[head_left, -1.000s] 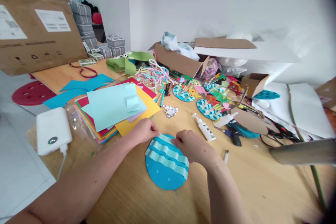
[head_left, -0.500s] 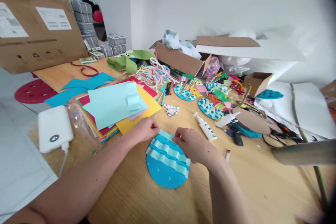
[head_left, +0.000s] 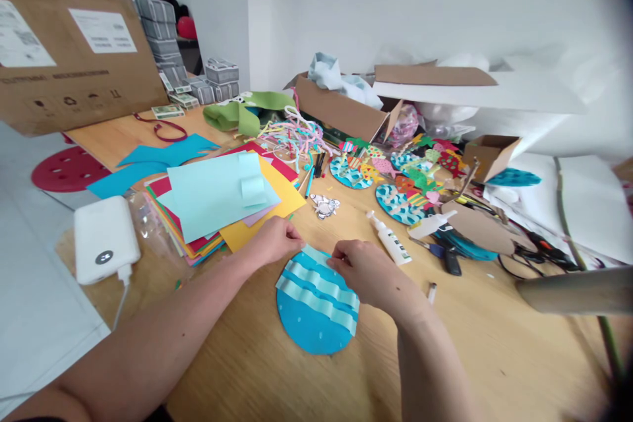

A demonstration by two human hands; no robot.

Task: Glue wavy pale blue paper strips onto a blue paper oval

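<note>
Wood tabletop [head_left: 237, 369] lies under the blue disc [head_left: 314, 330]. At its far edge, the left hand [head_left: 284, 239] and right hand [head_left: 353, 264] pinch a pale strip [head_left: 316, 254]; beyond it sits a glue bottle [head_left: 392, 241].

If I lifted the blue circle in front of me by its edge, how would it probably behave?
The blue circle would probably be light and bend a little, since it looks like a thin, flat sheet. Its wavy pale strips would likely crush easily, as they arch up in loose ripples. It seems unlikely to roll, lying flat on the table.
</note>
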